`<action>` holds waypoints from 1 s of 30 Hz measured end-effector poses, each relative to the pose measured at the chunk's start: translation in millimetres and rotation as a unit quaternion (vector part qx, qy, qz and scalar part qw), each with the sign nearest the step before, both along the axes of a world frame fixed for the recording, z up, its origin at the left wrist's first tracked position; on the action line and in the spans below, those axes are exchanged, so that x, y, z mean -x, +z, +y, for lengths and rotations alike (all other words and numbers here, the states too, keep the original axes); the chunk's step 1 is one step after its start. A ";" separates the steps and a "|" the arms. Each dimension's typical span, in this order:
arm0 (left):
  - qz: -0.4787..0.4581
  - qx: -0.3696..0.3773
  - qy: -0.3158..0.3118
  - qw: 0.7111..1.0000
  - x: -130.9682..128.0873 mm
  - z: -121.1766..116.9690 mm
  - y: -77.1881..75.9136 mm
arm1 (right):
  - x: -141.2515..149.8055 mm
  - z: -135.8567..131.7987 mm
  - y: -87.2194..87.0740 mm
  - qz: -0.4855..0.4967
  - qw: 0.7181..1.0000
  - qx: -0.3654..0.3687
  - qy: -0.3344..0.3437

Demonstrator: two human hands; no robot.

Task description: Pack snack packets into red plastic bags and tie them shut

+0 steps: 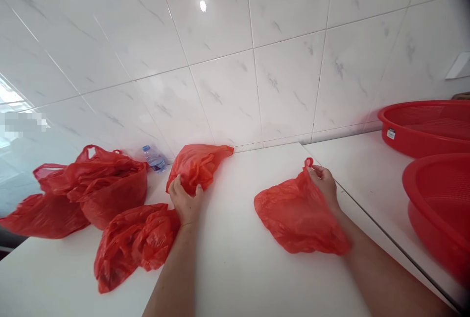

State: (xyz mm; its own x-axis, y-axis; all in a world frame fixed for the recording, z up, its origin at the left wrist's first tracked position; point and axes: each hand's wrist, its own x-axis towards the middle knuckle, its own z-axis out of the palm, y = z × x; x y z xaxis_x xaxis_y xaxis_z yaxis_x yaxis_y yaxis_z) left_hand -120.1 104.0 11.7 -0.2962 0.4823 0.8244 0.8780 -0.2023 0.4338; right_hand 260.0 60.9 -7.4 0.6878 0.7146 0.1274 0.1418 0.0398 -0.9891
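My right hand [326, 185] pinches the gathered top of a thin red plastic bag [293, 214], whose small loop handle sticks up above the fingers. The body of that bag hangs loose and looks nearly flat. On the left, my left hand [186, 203] rests its spread, curved fingers against the near side of another red plastic bag [196, 163], crumpled by the wall. Just left of my left wrist lies a third crumpled red bag [135, 243]. What the bags hold, if anything, is hidden.
Bulging red bags [110, 190] are heaped at the left, beside a small plastic bottle [154, 159] leaning near the wall. Two red plastic basins [422, 143] stand at the right. A seam divides the white tabletop [227, 268], and a tiled wall [286, 77] closes the back.
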 end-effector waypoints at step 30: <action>0.069 0.158 -0.306 0.936 -115.9 -52.7 -11.9 | 80.7 -37.2 30.8 0.045 0.844 0.031 0.534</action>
State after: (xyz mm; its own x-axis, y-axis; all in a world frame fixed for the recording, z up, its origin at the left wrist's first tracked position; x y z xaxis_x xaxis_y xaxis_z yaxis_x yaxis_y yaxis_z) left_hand -4.2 51.3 -0.2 0.2136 0.7527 0.6227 0.6920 -0.5665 0.4474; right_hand 179.4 23.7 23.4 -0.3474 0.9365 0.0479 -0.0172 0.0447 -0.9989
